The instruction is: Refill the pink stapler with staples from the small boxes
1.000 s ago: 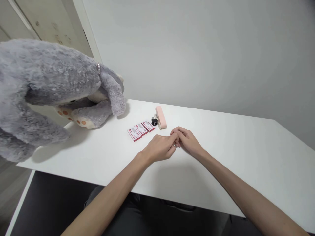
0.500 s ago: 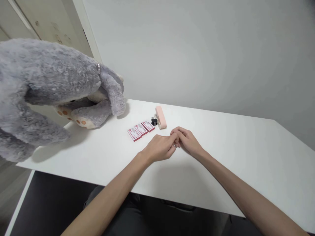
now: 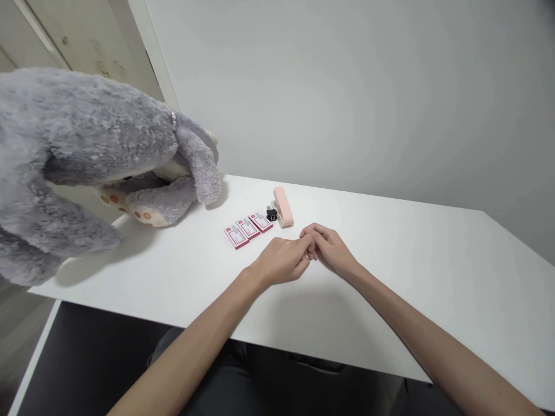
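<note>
My left hand (image 3: 286,259) and my right hand (image 3: 330,248) meet over the white table, fingers curled and touching at the tips. Both are closed; no object shows between them, though the palms are hidden. Just beyond them a pink stapler (image 3: 283,207) rests on the tabletop. Beside its left side sits a small black item (image 3: 271,214) with a grey part, perhaps a staple remover. Three small red-and-white boxes lie flat in a slanting row to the left: the near box (image 3: 236,237), the middle box (image 3: 248,227) and the far box (image 3: 261,221).
A large grey plush toy (image 3: 99,121) takes up the left end of the white table (image 3: 411,260). Behind the table rises a pale wall (image 3: 347,104). The table's front edge runs below my forearms, with my legs and dark floor beneath.
</note>
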Action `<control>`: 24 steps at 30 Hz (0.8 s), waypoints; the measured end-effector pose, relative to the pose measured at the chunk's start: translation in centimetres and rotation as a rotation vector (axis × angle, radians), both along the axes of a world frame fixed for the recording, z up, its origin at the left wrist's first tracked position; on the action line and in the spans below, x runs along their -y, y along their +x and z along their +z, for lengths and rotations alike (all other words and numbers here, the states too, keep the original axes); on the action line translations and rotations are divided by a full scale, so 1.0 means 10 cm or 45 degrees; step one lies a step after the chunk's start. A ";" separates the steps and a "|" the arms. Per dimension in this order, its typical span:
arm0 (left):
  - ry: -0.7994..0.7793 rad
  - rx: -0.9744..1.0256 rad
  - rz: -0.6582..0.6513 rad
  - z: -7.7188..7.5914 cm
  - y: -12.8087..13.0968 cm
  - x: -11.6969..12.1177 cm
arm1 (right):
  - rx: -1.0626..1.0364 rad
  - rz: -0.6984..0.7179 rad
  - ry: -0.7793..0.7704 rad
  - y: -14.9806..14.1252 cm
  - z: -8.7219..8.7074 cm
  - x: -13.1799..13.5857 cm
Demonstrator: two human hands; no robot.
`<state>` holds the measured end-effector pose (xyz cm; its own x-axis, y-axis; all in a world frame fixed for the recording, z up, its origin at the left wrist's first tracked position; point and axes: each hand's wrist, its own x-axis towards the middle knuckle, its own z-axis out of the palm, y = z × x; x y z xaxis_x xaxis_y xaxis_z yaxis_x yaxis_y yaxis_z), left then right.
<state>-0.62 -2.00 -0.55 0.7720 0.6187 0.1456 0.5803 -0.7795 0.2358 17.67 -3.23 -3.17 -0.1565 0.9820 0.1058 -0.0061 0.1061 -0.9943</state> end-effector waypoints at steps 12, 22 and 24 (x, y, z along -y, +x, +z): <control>0.003 0.003 -0.012 0.01 0.00 0.00 | -0.007 0.004 -0.002 0.00 -0.01 -0.01; 0.030 -0.012 -0.012 -0.01 0.00 0.00 | 0.006 0.007 0.005 0.00 -0.01 -0.01; 0.029 -0.014 -0.008 -0.01 0.00 0.00 | 0.004 0.007 0.004 0.00 -0.02 -0.01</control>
